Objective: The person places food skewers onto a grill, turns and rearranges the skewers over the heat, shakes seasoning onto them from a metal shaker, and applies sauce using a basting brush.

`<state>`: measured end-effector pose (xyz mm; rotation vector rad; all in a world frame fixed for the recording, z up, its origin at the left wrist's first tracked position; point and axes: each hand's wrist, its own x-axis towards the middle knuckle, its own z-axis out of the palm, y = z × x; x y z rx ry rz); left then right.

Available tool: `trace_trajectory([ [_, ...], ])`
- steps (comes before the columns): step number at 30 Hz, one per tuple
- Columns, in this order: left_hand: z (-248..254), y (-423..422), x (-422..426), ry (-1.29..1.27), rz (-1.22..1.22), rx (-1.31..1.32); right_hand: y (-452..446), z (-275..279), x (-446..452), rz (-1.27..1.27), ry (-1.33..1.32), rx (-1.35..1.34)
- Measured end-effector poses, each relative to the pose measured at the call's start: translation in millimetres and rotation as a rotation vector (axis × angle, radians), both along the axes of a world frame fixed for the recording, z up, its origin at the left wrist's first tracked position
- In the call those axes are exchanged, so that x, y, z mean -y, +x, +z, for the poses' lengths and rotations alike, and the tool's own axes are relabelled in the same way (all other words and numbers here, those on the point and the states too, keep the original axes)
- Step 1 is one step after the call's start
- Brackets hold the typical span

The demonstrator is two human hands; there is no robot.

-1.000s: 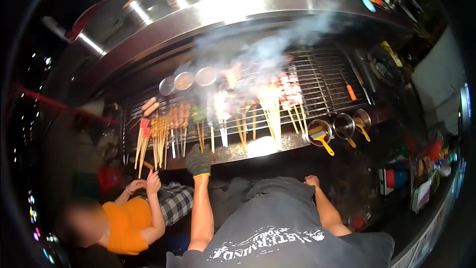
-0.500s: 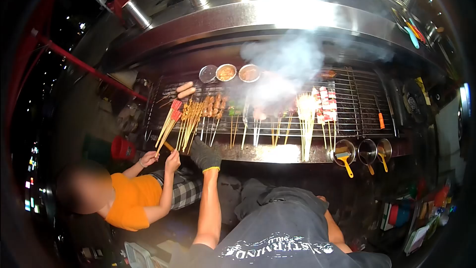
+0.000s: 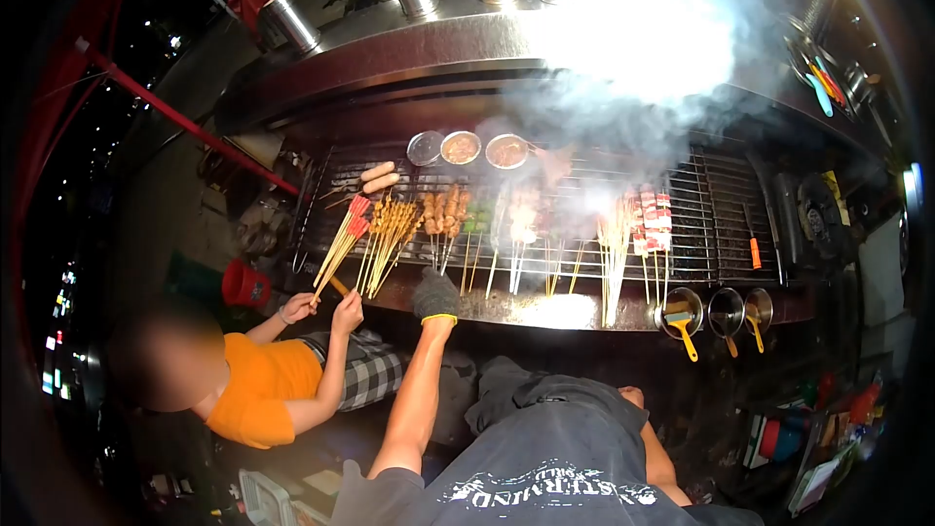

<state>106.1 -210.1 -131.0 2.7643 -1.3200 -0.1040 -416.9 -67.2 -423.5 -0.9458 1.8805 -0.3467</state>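
My left hand [image 3: 435, 298], in a dark grey glove with a yellow cuff, is at the grill's front edge. Its fingers are bunched around the lower ends of several brown meat skewers [image 3: 445, 209], which lie on the grate. Left of these are yellowish-brown skewers [image 3: 392, 224], and green vegetable skewers [image 3: 477, 217] lie to the right. My right hand [image 3: 633, 396] rests at my waist, mostly hidden by my dark shirt; its fingers do not show clearly.
A person in an orange shirt [image 3: 253, 390] at left holds red-tipped skewers [image 3: 349, 234]. Red-and-white skewers [image 3: 653, 219], sausages [image 3: 380, 175] and foil bowls [image 3: 460, 147] sit on the grill [image 3: 716, 185]. Brush pots [image 3: 682, 307] stand at its front right. Smoke drifts above.
My left hand has moved right and slightly up, onto the brown meat skewers' ends. The view has shifted a little, and the smoke has spread right. The other person still holds the red-tipped skewers.
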Motion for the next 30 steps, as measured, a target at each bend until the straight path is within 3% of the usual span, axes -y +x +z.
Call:
trace_trajectory([
  [4,-5.3,2.3,0.7,0.054,0.017,-0.028,-1.3,5.1,-7.0,0.001,0.037,0.003],
  [7,1.5,5.1,-0.8,0.261,-0.204,0.053,-2.5,5.6,-7.6,0.008,0.048,0.001],
  [10,24.0,-3.7,-9.8,-0.059,0.091,-0.161,-3.0,4.3,-8.4,0.016,0.057,-0.002],
  [14,48.9,-17.1,-31.4,-0.192,0.097,-0.232,-2.5,9.6,-8.3,0.021,0.073,0.001],
  [19,42.2,-22.2,-62.5,-0.172,0.107,-0.2,-0.6,8.3,-8.7,0.045,0.087,0.002],
  [22,24.5,-17.2,-79.6,-0.415,0.154,-0.1,2.8,10.6,-3.3,0.078,0.096,-0.005],
  [30,51.2,6.0,-108.5,-0.596,0.235,-0.121,19.0,20.4,9.2,0.283,0.139,-0.012],
])
